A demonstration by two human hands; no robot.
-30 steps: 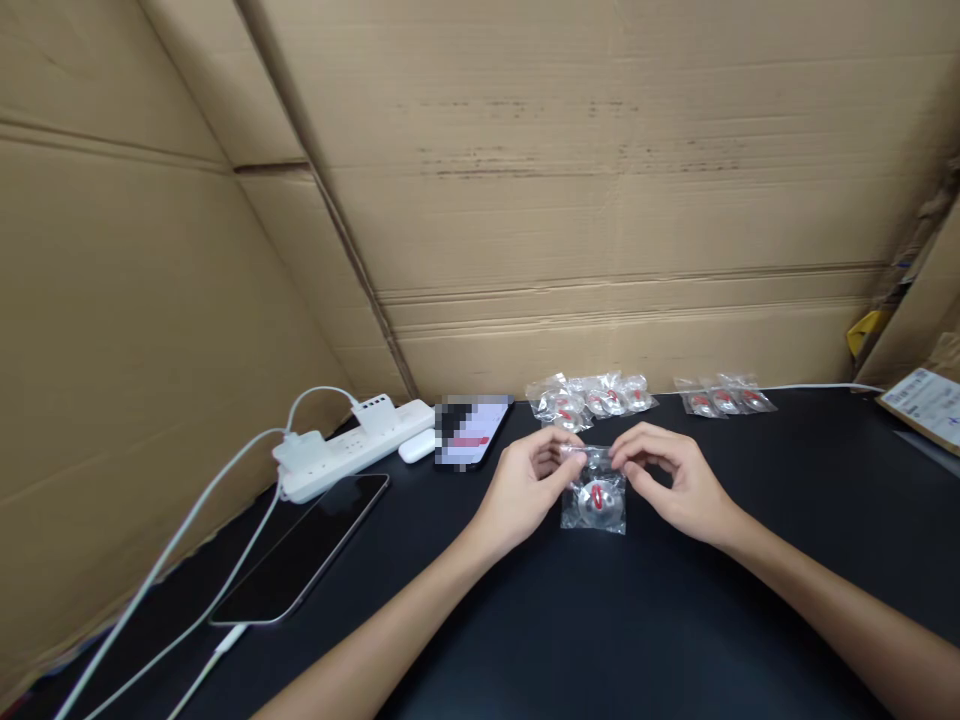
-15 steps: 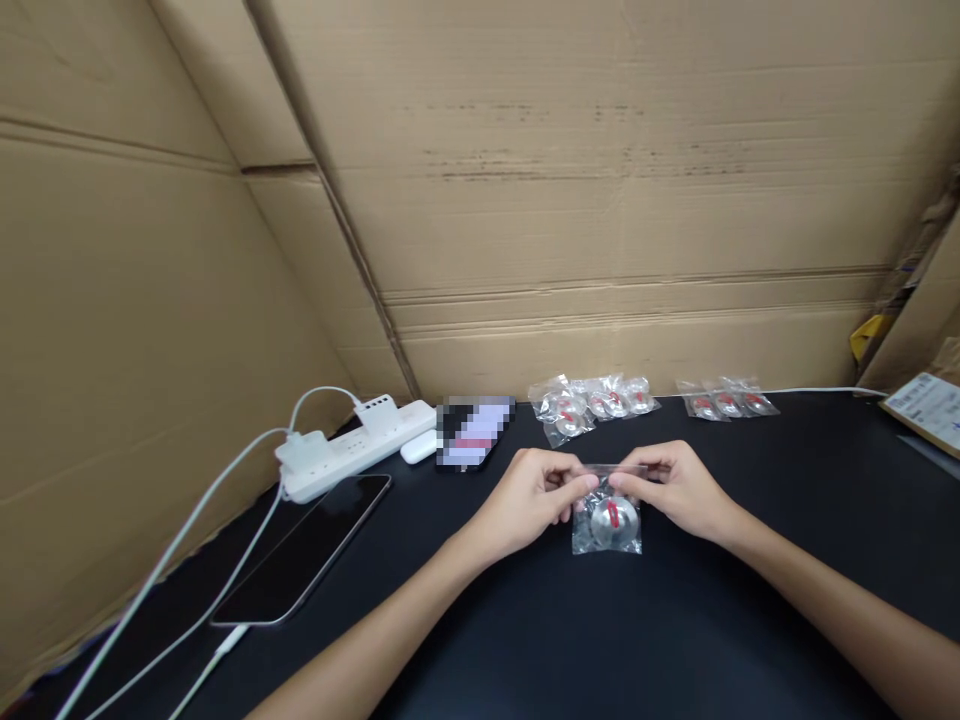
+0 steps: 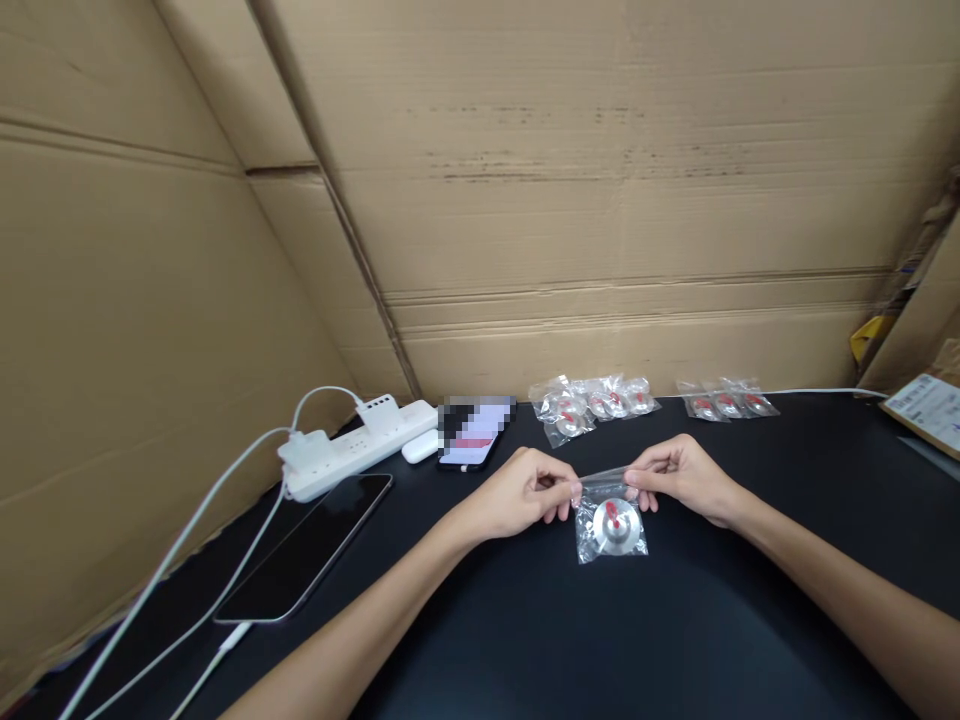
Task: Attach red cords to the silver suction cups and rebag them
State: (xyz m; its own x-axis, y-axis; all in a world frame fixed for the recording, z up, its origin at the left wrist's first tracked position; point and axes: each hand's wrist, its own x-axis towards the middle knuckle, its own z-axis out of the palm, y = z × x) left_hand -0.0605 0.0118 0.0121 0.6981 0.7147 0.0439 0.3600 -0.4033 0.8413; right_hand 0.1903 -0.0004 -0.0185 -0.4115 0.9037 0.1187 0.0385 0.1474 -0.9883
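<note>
A clear plastic bag (image 3: pixel 586 543) hangs between my two hands above the black table. Inside it lies a round, shiny metal disc (image 3: pixel 628 533) with a red mark at its middle; its exact kind does not show. My left hand (image 3: pixel 529 494) pinches the bag's upper left corner between thumb and fingers. At the upper right corner, my right hand (image 3: pixel 681 482) is closed on the bag's edge in the same way. The top edge of the bag is stretched and slants up toward the right.
Several bagged discs (image 3: pixel 570 423) lie against the cardboard wall (image 3: pixel 600 200), and more bagged discs (image 3: pixel 727 404) are to their right. On the left are a white power strip (image 3: pixel 360 450), a dark-screened tablet (image 3: pixel 307 550), a phone (image 3: pixel 474 440) and white cables (image 3: pixel 187 520). A labelled parcel (image 3: pixel 926 410) sits far right.
My hands have moved apart along the bag's top edge, from near its middle out to the corners. The bag has shifted slightly right and down, and its top edge is pulled tauter.
</note>
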